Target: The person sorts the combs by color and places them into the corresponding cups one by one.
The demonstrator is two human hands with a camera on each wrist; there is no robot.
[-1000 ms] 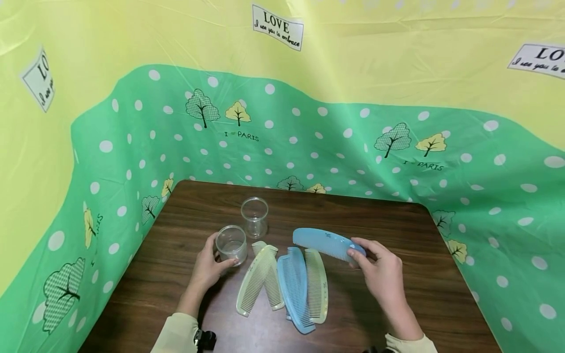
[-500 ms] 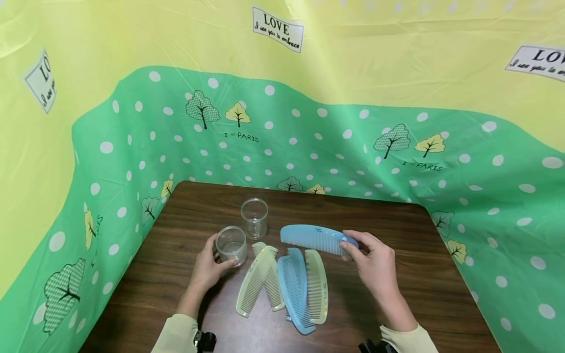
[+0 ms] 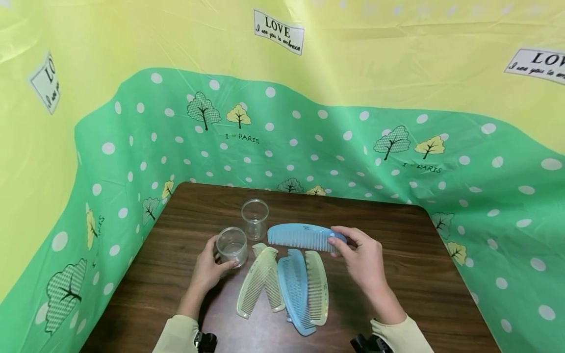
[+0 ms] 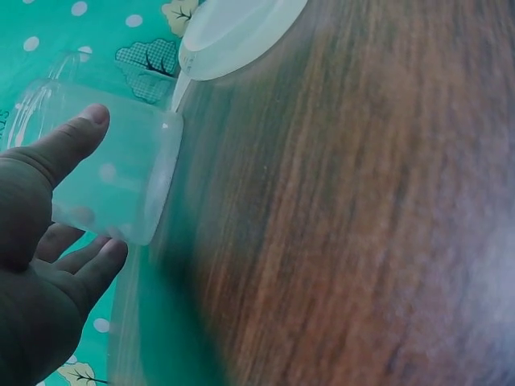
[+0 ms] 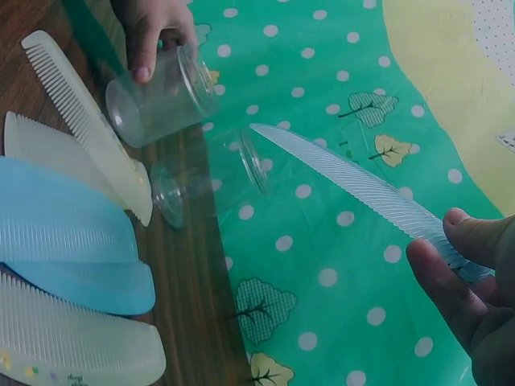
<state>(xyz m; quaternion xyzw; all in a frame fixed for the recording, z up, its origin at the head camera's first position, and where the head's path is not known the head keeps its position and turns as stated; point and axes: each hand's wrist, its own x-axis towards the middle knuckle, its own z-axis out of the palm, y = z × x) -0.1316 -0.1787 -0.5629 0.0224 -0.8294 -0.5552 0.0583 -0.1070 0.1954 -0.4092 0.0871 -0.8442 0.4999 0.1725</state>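
Observation:
My right hand pinches a blue comb by its right end, thumb on the near side. The comb is raised over the table, teeth downward, its free end pointing left toward a clear jar. My left hand grips another clear jar, thumb and fingers around its side; this one stands upright on the table. In the left wrist view the thumb lies along the gripped jar. The right wrist view shows the held comb nearly edge-on between thumb and fingers.
Between the hands lie several combs: two crossed yellow-green combs, overlapping blue combs and a yellow-green comb at their right. The dark wooden table ends at a green and yellow printed cloth.
My right hand has carried the blue comb to the left, closer to the rear jar, and the comb has turned more level. The left hand and the jar in it have stayed put.

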